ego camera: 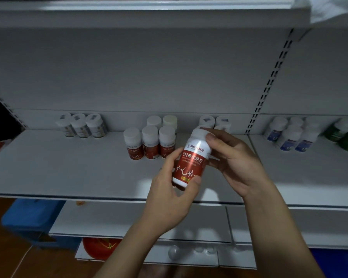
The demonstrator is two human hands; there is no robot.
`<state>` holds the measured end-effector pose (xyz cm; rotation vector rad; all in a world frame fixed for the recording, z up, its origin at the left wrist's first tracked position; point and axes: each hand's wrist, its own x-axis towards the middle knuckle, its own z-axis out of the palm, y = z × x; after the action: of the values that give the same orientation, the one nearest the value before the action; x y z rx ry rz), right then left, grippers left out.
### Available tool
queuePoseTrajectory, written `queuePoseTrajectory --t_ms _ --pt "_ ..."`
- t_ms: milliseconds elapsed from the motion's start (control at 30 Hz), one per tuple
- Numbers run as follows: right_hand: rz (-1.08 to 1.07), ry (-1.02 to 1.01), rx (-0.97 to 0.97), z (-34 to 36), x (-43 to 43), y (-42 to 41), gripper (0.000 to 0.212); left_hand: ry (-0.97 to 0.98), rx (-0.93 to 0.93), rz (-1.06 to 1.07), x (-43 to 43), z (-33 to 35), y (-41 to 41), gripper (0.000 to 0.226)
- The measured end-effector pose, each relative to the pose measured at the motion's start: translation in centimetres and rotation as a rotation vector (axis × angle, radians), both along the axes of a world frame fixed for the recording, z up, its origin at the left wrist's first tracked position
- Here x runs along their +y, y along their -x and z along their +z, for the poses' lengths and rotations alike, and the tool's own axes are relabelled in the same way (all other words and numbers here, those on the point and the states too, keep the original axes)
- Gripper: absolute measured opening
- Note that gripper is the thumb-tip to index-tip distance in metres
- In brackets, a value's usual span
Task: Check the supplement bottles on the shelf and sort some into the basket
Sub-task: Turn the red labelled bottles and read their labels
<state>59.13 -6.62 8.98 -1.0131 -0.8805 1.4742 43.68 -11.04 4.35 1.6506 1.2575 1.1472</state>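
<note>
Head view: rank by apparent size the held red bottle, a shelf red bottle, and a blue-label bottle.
1. held red bottle, though nearest the camera.
2. shelf red bottle and blue-label bottle look alike.

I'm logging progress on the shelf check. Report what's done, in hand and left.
Done: nothing visibly sorted; the blue bin below hides its contents from here. In hand: one red-label bottle, left hand gripping its base, right hand at its cap. Left: the shelved red-label bottles, the blue-label group and the green-label ones.
</note>
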Motion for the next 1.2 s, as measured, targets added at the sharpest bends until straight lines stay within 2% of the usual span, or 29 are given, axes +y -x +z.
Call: queuePoseTrajectory --t_ms 167,367,467,633,733,833,1000,1200 --pt "0.012 -0.009 0.036 -0.2 -0.1 -0.2 0.038 0.006 0.026 -0.021 0.1 -0.3 0.2 0.058" --pt "0.014 -0.031 0.032 -0.3 0.2 0.0 0.037 0.024 0.134 -0.076 0.2 -0.9 0.6 0.094" --pt "-0.002 -0.036 0.033 -0.4 0.3 0.1 0.034 0.021 0.165 -0.06 0.3 -1.0 0.6 0.099" --pt "-0.019 -0.021 0.025 -0.5 0.6 0.2 0.035 -0.006 0.174 -0.015 0.3 -0.3 0.4 0.086" --pt "-0.033 -0.008 0.025 -0.5 0.8 0.5 0.042 -0.001 0.192 0.014 0.5 -0.2 0.3 0.089" --pt "-0.045 -0.01 0.023 -0.4 1.0 1.0 0.039 -0.026 0.194 0.065 0.8 -0.3 0.3 0.082" --pt "-0.048 -0.045 0.055 -0.1 1.5 1.1 0.029 -0.03 0.061 0.059 0.6 -0.2 0.7 0.064" --pt "0.079 -0.065 0.102 -0.2 1.7 1.3 0.025 0.005 -0.045 0.016 0.3 -0.3 1.0 0.046"
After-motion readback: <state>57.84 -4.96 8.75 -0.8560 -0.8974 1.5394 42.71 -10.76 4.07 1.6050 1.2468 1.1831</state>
